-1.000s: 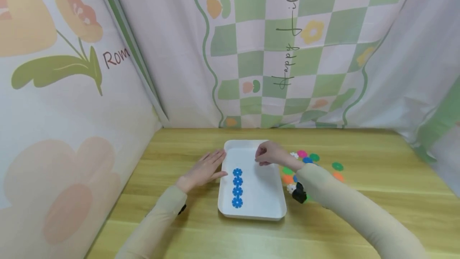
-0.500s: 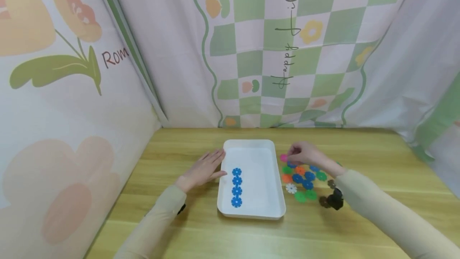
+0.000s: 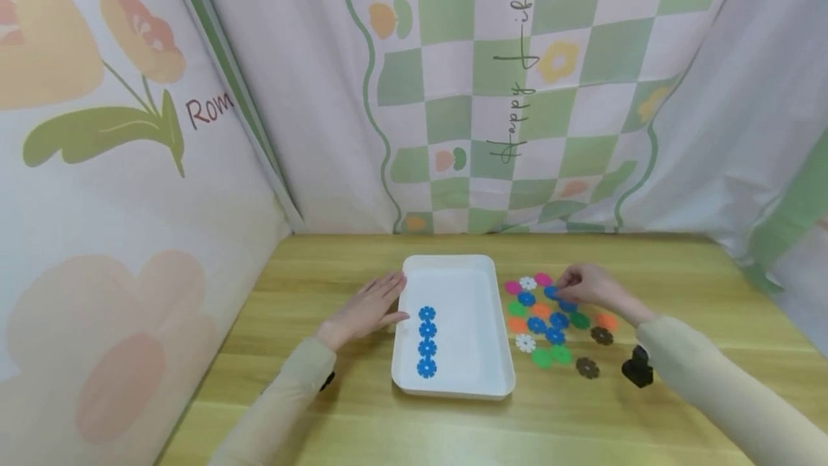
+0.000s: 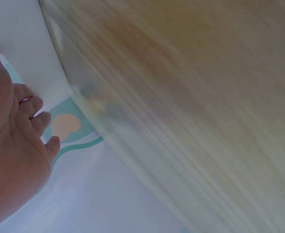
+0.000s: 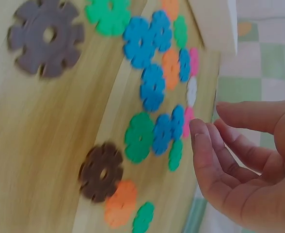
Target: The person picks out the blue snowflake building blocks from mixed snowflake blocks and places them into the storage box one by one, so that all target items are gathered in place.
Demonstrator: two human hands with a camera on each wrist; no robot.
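Flat against the left rim of a white tray (image 3: 466,322) rests my left hand (image 3: 365,311), fingers straight, holding nothing. Inside the tray, several blue snowflake-shaped building discs (image 3: 427,330) form a column along its left side. My right hand (image 3: 594,286) is at the far side of a scatter of loose discs to the right of the tray, its fingertips close to a blue disc (image 3: 551,293). In the right wrist view the thumb and fingers of that hand (image 5: 249,165) are slightly curved and apart, with nothing between them.
The scatter includes brown discs (image 3: 588,368), orange discs (image 3: 606,321), white discs (image 3: 526,343), pink discs (image 3: 513,287) and green discs (image 3: 542,357). A wooden table (image 3: 362,423) bears everything. A patterned curtain (image 3: 453,78) hangs behind it.
From above the tray's far right part, my right hand has moved right, over the pink disc and on to the back of the scatter. My left hand stays on the tray rim.
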